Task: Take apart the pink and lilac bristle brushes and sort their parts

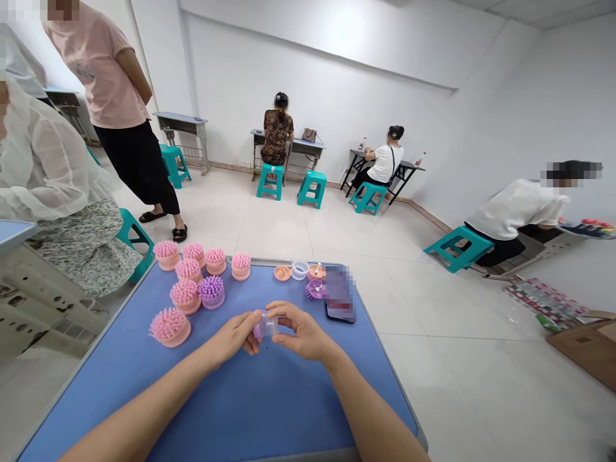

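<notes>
Over the middle of the blue table (pixel 231 398), my left hand (pixel 240 333) grips the purple end of a small clear plastic piece (pixel 267 325). The fingers of my right hand (pixel 296 327) are curled round the clear end from the right. On the table to the left stand several pink bristled brushes (pixel 185 293) and one purple brush (pixel 212 290). Beyond my hands lie an orange round part (pixel 282 273), a clear ring (pixel 299 269), another orange part (pixel 316 270) and a purple bristled part (pixel 315 289).
A phone (pixel 339 298) lies at the table's right back part. Another desk (pixel 17 232) is close on the left, with a seated person beside it. One person stands behind; others sit on green stools (pixel 270 180). A cardboard box (pixel 587 346) rests on the right floor.
</notes>
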A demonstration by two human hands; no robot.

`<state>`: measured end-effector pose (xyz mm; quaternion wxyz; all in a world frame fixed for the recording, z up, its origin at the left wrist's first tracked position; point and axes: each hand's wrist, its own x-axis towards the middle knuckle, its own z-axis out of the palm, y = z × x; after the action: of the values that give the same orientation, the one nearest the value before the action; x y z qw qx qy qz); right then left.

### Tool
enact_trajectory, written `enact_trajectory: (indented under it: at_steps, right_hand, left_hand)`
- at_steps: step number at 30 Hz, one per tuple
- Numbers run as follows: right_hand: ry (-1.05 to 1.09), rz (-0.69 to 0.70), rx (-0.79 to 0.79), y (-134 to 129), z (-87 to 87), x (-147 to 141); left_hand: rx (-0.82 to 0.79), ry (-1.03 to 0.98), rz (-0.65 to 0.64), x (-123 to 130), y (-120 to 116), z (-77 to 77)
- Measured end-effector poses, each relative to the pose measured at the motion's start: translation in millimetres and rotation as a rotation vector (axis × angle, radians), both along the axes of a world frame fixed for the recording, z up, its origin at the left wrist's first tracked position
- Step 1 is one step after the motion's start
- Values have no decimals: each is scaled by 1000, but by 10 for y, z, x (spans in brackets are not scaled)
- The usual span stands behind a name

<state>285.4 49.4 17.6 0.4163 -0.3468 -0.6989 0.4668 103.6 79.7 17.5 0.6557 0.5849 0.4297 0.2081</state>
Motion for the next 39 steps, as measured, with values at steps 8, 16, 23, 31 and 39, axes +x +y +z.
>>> enact_trajectory:
  at_steps: [8,16,23,31,39]
  right_hand:
    - [-341,-73,354,-67,53,-85]
    - [-341,-114,-34,-54,2,-48]
    - [-432,-215,145,-36,6,-37]
    - [-470,-234,242,-39,-27,-54]
    - [-451,-439,196,-10,-16,-62]
  left_hand:
    - [-382,-85,48,-14,23,-6]
    - [-48,-171,40,18,-23,28]
    - [-237,-147,154,-10,63,-39]
    - [-259,-228,161,-17,49,-56]
    - [-300,-291,214,-19,46,-54]
